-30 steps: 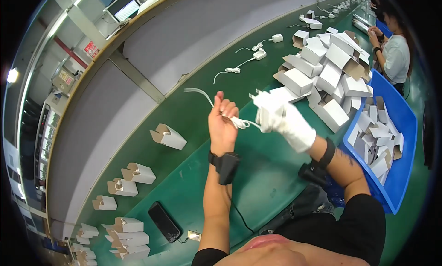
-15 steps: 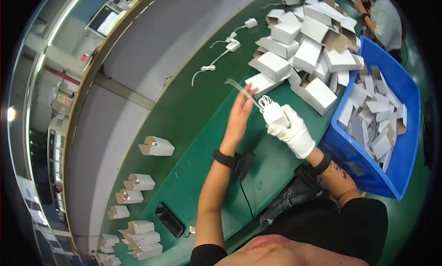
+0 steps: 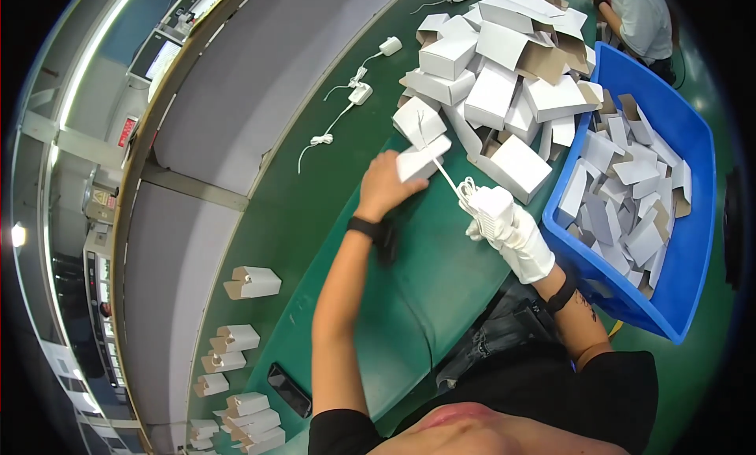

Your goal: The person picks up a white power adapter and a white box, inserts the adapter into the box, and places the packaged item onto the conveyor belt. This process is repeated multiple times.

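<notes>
My right hand (image 3: 521,246), in a white glove, grips a white power adapter (image 3: 494,206) with its cable coiled in a bundle. From that bundle a straight length of white cable (image 3: 446,175) runs up toward the small white box (image 3: 423,160). My bare left hand (image 3: 383,185) has hold of this box at its near left end, the thumb along the lower side and the other fingers partly hidden. Just beyond it lies another white box (image 3: 419,122) at the edge of the large pile of white cartons (image 3: 492,92).
A blue bin (image 3: 685,282) holding many cartons stands at the right. Adapters with cables (image 3: 360,93) lie at the far left of the green table (image 3: 315,297). Open boxes (image 3: 256,283) and a black phone (image 3: 289,390) sit at the near left. Another person (image 3: 642,18) is at the far right.
My left hand has let go of the clear strip-like cable end and closed on a white box from the pile's edge. My right hand, still holding the adapter, has moved slightly right and nearer.
</notes>
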Available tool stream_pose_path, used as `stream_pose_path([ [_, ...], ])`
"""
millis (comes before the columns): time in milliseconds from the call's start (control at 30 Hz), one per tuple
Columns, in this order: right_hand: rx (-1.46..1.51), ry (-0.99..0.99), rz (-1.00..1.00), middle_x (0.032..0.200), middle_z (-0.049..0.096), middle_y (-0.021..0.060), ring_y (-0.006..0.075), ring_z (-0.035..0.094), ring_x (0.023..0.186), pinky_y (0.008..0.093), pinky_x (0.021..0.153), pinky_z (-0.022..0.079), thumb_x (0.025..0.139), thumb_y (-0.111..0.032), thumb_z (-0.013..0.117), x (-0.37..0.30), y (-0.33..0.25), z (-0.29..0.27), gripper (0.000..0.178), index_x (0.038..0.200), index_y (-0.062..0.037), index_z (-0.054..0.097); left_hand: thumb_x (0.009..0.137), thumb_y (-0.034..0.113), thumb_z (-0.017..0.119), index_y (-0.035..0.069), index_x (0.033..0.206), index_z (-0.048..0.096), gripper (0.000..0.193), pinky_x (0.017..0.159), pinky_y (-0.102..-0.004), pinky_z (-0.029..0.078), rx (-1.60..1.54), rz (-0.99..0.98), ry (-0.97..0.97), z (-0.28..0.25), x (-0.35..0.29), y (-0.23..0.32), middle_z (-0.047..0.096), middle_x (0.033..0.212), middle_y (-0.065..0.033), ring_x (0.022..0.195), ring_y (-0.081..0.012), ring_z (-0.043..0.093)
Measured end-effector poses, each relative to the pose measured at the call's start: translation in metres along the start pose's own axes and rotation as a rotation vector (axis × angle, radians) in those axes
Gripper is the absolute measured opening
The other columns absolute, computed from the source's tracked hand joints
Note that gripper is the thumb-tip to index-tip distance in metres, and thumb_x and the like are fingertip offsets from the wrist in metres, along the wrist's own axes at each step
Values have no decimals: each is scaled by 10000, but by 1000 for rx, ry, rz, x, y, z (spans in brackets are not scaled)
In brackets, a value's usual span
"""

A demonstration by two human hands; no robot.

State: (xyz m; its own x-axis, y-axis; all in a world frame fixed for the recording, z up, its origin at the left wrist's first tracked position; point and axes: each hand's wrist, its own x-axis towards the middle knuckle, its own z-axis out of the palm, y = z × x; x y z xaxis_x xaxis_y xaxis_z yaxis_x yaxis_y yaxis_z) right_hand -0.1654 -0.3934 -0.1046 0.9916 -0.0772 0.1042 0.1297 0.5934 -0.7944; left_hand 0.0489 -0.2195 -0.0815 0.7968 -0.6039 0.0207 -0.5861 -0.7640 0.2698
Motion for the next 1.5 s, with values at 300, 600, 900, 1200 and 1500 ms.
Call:
stream_pose_path([
  [300, 153, -320, 182, 1028, 619, 96, 185, 609, 841, 285, 741, 484, 738, -360, 727, 20, 12, 18, 669, 1243, -5, 469, 590, 181, 843, 72, 1169, 462, 702, 900, -293, 416, -1076, 57, -184, -32, -118, -1, 529, 1088, -27, 1035, -164, 510],
  [600, -1785, -686, 94, 953, 643, 162, 292, 643, 829, 349, 693, 507, 673, -186, 696, 48, -25, 104, 428, 1067, -39, 616, 564, 189, 860, 77, 1210, 460, 768, 943, -304, 389, -915, 147, -124, 9, -145, -4, 532, 1118, -39, 1074, -169, 501],
  [900, -2012, -849, -228, 890, 663, 132, 289, 653, 770, 369, 688, 516, 727, -147, 622, 77, 7, 116, 267, 983, -91, 678, 569, 195, 866, 36, 1201, 468, 764, 957, -317, 385, -1063, 179, 105, 6, -149, -11, 543, 1136, -68, 1072, -186, 517],
  [1200, -1518, -509, -477, 1134, 591, 147, 278, 614, 956, 375, 828, 487, 721, -254, 643, 237, 3, 137, 446, 1128, -78, 604, 651, 108, 813, -10, 1269, 429, 737, 980, -351, 391, -1181, -34, 585, -50, -150, -121, 531, 1208, -101, 1116, -202, 513],
  [1500, -2348, -674, -139, 1170, 589, 59, 201, 531, 1115, 265, 958, 404, 710, -476, 639, 519, 135, 43, 481, 1114, -219, 595, 665, 77, 791, 21, 1316, 395, 764, 974, -349, 393, -1139, -307, 801, -31, -163, -215, 523, 1225, -100, 1137, -212, 503],
])
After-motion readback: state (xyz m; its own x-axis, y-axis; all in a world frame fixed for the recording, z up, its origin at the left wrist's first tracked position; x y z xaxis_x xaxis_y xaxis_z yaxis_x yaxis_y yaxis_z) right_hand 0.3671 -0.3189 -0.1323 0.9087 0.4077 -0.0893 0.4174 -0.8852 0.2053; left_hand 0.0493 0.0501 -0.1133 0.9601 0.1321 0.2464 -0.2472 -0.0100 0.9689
